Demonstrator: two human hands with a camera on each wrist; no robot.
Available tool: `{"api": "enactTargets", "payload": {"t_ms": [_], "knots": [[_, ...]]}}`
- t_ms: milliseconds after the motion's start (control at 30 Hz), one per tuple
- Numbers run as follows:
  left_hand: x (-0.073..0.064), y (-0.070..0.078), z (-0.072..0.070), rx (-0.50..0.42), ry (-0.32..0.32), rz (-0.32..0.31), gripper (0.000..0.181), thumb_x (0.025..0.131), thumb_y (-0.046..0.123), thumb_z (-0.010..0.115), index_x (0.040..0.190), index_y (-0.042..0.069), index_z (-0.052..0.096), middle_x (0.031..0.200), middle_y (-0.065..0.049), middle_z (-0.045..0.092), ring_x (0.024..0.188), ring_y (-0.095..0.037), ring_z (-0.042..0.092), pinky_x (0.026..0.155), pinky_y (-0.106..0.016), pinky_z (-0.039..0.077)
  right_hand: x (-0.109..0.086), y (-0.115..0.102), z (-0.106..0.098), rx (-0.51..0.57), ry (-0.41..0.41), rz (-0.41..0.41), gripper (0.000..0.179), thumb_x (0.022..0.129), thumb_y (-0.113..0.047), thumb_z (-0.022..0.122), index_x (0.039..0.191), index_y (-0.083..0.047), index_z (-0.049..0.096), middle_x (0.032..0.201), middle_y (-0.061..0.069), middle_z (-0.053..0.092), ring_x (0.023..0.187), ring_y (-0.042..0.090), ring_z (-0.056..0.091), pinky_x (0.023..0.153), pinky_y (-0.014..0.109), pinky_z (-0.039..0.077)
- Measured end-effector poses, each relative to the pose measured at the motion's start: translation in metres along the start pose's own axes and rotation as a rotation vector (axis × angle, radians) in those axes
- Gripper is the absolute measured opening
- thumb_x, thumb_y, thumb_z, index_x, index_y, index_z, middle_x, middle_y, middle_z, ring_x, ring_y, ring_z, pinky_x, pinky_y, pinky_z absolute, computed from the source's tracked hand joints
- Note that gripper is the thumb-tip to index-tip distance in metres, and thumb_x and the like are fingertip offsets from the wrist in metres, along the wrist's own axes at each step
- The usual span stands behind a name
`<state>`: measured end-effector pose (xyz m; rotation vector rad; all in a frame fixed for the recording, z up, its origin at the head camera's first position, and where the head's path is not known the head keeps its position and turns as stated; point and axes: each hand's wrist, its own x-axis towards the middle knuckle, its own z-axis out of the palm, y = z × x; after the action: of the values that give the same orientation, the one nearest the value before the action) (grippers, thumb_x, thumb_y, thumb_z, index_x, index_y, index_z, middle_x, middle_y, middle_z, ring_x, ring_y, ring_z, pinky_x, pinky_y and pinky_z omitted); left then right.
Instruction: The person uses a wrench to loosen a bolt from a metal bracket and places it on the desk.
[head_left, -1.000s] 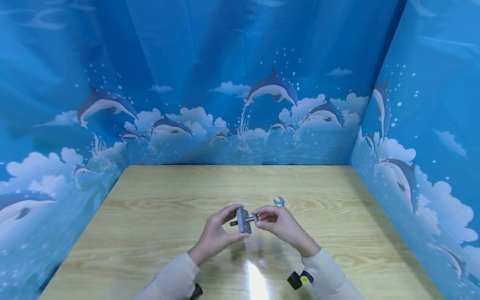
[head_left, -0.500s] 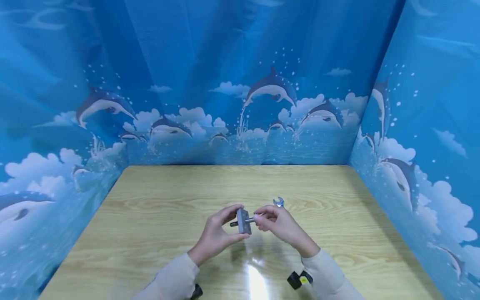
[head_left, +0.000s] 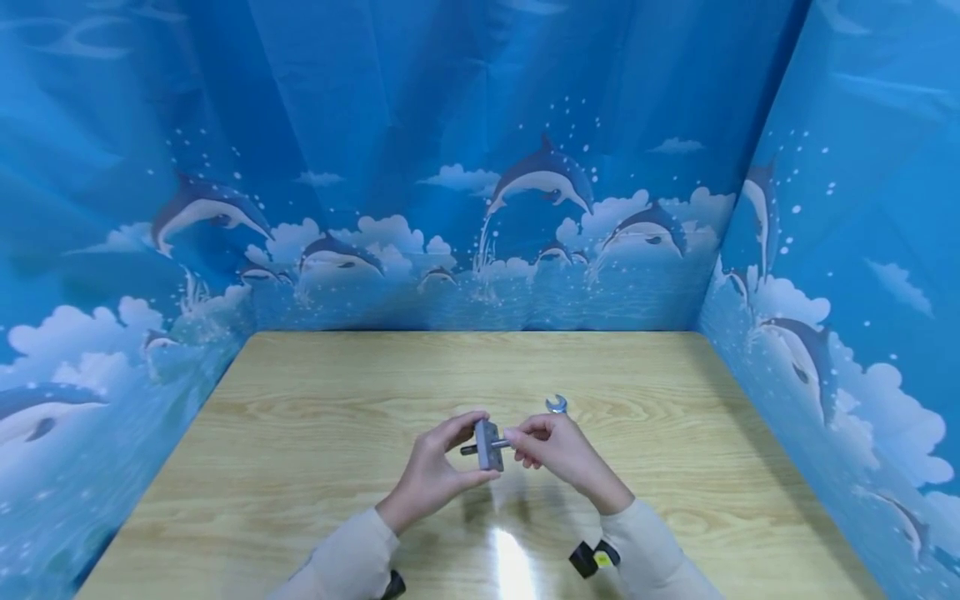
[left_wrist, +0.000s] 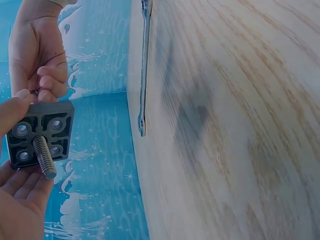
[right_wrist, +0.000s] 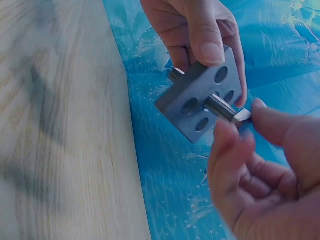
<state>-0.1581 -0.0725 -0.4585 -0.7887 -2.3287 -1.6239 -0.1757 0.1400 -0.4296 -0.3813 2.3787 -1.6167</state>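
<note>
Surface lies beneath the square plate, held in the air, which could slip if the edge grip loosens; the bolt through it could bind if turned askew. Left hand, thumb and fingers wide apart, grips the plate by opposite edges; right hand, nearly closed, pinches the bolt by its head.

blue ocean-print sheeting is enclosing a pale wood-grain tabletop at the back, left and right. printed dolphins are leaping above a lighter blue sea, white clouds are billowing along the horizon, and white dots are scattering overhead. the right-hand panel is meeting the back one at a darker corner. a white glare is shining on the tabletop's near part.
</note>
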Motion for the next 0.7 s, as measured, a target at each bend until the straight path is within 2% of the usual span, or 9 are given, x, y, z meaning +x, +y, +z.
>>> {"api": "enactTargets", "payload": {"t_ms": [133,267,400,500,633,700], "knots": [[0.0000,-0.0016,0.0003,-0.012,0.004,0.003,0.076,0.065,0.013,0.087,0.133,0.014,0.053,0.125,-0.005,0.063,0.111,-0.018,0.063,0.098,-0.030,0.051,-0.0009,0.0021,-0.0024,-0.026,-0.013,-0.092,0.025,0.087,-0.020,0.070,0.106,-0.003,0.067,0.090,0.006,0.068,0.078,0.017,0.063,0.071,0.030,0.059],[0.0004,-0.0011,0.0001,-0.006,0.004,0.002,0.075,0.066,0.015,0.087,0.133,0.013,0.053,0.125,-0.004,0.063,0.111,-0.017,0.062,0.098,-0.029,0.051,-0.0022,0.0031,-0.0041,-0.027,-0.018,-0.161,0.026,0.085,-0.011,0.072,0.109,-0.004,0.067,0.100,0.008,0.068,0.090,0.019,0.063,0.080,0.023,0.057],[0.0012,0.0003,0.0000,-0.011,0.004,-0.004,0.075,0.066,0.014,0.087,0.133,0.014,0.053,0.125,-0.003,0.063,0.111,-0.016,0.062,0.099,-0.027,0.050,-0.0021,0.0038,-0.0046,-0.012,-0.024,-0.167,0.026,0.084,-0.010,0.072,0.109,-0.003,0.066,0.101,0.010,0.068,0.091,0.021,0.063,0.081,0.022,0.057],[0.0014,0.0007,0.0000,-0.015,0.004,-0.014,0.075,0.065,0.013,0.087,0.132,0.014,0.054,0.125,-0.003,0.063,0.112,-0.015,0.062,0.099,-0.026,0.050,-0.0013,0.0051,-0.0050,-0.020,-0.018,-0.162,0.030,0.086,-0.015,0.071,0.112,-0.002,0.065,0.102,0.010,0.068,0.090,0.021,0.064,0.081,0.026,0.058],[0.0008,0.0003,0.0004,-0.011,0.003,-0.008,0.075,0.065,0.012,0.087,0.133,0.014,0.053,0.126,-0.003,0.062,0.112,-0.016,0.062,0.099,-0.028,0.050,-0.0008,0.0064,-0.0060,-0.012,-0.020,-0.118,0.035,0.094,-0.027,0.062,0.116,0.001,0.063,0.098,0.012,0.068,0.085,0.019,0.064,0.077,0.031,0.059],[0.0006,0.0002,0.0006,-0.007,0.002,0.000,0.076,0.065,0.012,0.087,0.133,0.013,0.053,0.127,-0.004,0.062,0.112,-0.017,0.062,0.099,-0.029,0.050,-0.0008,0.0063,-0.0066,-0.001,-0.034,-0.086,0.036,0.097,-0.030,0.057,0.111,0.002,0.064,0.092,0.012,0.067,0.079,0.019,0.064,0.074,0.033,0.060]]}}
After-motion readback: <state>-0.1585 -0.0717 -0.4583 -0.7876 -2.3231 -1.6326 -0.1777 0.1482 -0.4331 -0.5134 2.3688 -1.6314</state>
